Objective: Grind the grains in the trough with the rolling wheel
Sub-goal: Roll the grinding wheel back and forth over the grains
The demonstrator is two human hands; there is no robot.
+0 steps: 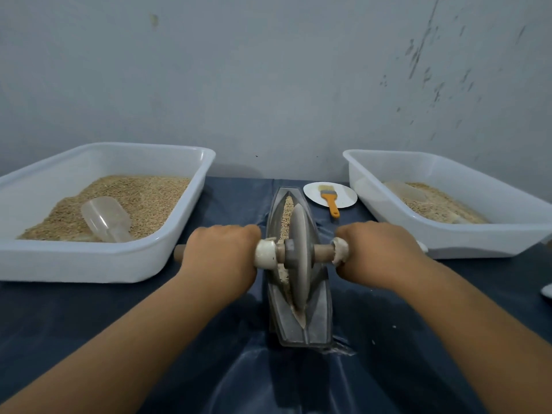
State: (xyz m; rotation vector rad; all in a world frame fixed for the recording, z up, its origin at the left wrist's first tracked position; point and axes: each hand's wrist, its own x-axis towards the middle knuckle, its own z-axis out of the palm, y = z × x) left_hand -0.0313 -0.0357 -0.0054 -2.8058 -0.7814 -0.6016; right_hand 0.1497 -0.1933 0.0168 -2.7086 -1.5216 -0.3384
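Observation:
A grey boat-shaped trough (321,321) lies lengthwise on the dark blue cloth in the middle. Tan grains (287,212) fill its groove, mostly at the far end. A grey rolling wheel (300,258) stands upright in the groove, about midway along. A wooden axle (324,253) runs through it to both sides. My left hand (222,253) grips the axle's left handle, knuckles up. My right hand (379,252) grips the right handle the same way. White wrapping shows on the axle beside each hand.
A white tub (98,261) of grain with a clear scoop (106,218) sits at the left. Another white tub (478,243) with grain and a scoop sits at the right. A white plate (346,194) holding an orange-handled brush (330,201) lies behind the trough. A grey wall is close behind.

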